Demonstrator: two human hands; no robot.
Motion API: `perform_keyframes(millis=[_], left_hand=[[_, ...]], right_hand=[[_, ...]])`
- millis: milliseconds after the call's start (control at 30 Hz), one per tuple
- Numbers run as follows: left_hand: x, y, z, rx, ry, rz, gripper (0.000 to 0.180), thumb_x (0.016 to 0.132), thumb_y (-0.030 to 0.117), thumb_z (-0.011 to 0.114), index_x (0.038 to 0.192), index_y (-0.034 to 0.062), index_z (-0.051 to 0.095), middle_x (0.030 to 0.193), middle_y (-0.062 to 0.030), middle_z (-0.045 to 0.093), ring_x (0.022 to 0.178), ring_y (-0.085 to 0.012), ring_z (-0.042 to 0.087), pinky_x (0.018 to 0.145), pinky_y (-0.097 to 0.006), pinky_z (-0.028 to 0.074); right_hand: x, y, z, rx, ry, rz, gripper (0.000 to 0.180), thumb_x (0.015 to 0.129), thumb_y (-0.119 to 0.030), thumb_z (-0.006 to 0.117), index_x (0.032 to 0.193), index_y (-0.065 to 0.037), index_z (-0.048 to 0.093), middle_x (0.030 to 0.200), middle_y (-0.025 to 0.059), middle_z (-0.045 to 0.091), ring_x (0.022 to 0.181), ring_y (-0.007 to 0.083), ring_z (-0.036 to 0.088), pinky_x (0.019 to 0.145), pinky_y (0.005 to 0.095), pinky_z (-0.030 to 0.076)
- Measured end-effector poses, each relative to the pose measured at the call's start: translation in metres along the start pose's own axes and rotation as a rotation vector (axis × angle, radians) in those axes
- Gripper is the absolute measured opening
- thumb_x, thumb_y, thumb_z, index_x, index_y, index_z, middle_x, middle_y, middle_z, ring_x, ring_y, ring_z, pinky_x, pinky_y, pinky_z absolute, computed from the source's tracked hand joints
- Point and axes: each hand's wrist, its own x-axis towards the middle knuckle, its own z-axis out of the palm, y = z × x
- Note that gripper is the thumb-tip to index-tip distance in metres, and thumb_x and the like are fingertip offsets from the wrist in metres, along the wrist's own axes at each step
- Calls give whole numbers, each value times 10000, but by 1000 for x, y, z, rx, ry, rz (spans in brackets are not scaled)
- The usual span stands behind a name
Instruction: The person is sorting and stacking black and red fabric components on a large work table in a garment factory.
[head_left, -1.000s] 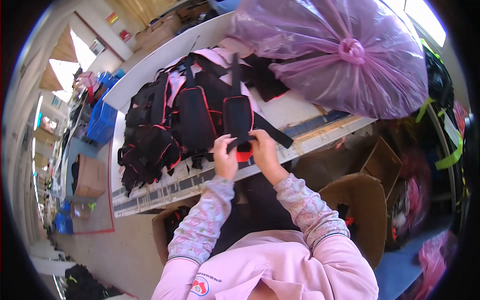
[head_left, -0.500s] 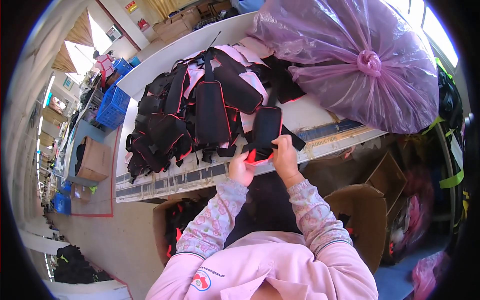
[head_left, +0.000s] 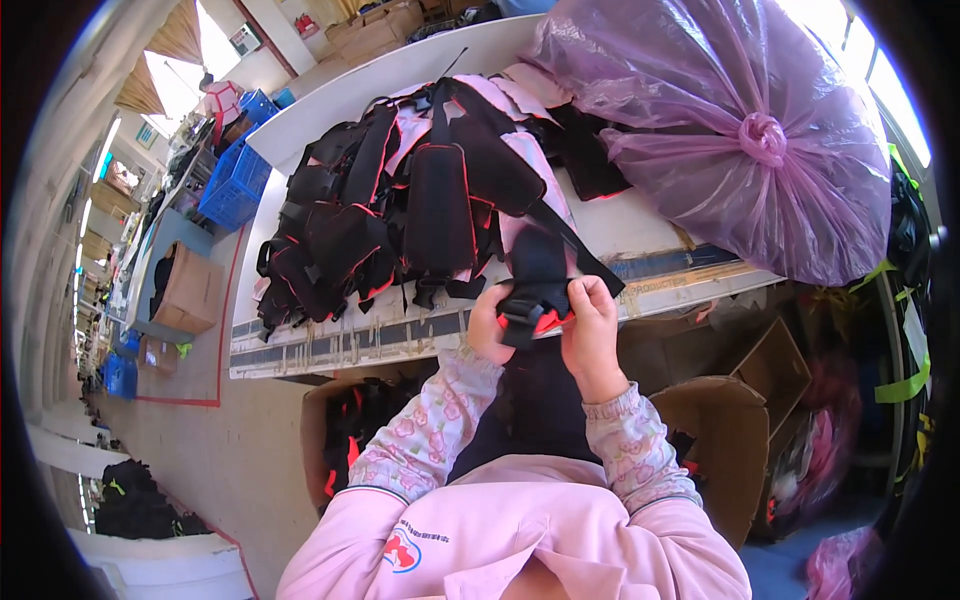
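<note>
Between my hands, at the table's front edge, is a black padded strap piece (head_left: 538, 262) with red edging and a black buckle (head_left: 524, 318) at its near end. My left hand (head_left: 490, 325) closes on its left side by the buckle. With thumb and fingers pinched, my right hand (head_left: 592, 330) grips its right side. A black webbing strap runs from the piece up to the right. Just beyond lies a pile of similar black padded pieces (head_left: 438, 205) with red edges, straps and pale pink parts. The fingertips under the piece are hidden.
A big tied purple plastic bag (head_left: 700, 170) fills the right of the white table (head_left: 480, 345). Open cardboard boxes (head_left: 715, 440) stand beneath it. Blue crates (head_left: 235, 185) and a carton (head_left: 188, 290) are off to the left. Another person (head_left: 222, 98) is far back.
The strap piece has tilted and come slightly nearer me, its buckle now showing at the front. My right hand has moved a little right and down. The whole view has shifted slightly.
</note>
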Motion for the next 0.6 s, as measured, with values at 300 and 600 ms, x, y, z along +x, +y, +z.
perform_keyframes(millis=[300,600], left_hand=[[2,-1,-3,-773,-68,-605,206,940,251,532,1031,84,611,818,23,624,719,-51,600,609,-211,462],[-6,44,-2,-1339,-135,-586,337,982,286,433,1166,25,538,1138,-114,615,1023,-225,609,907,-372,479]], right_hand=[[5,-30,18,189,-334,139,102,919,-154,563,907,-73,502,859,1,560,764,100,540,712,230,444],[6,-29,-28,-733,-106,-313,134,917,-122,570,817,-64,501,680,-35,455,583,64,407,525,227,360]])
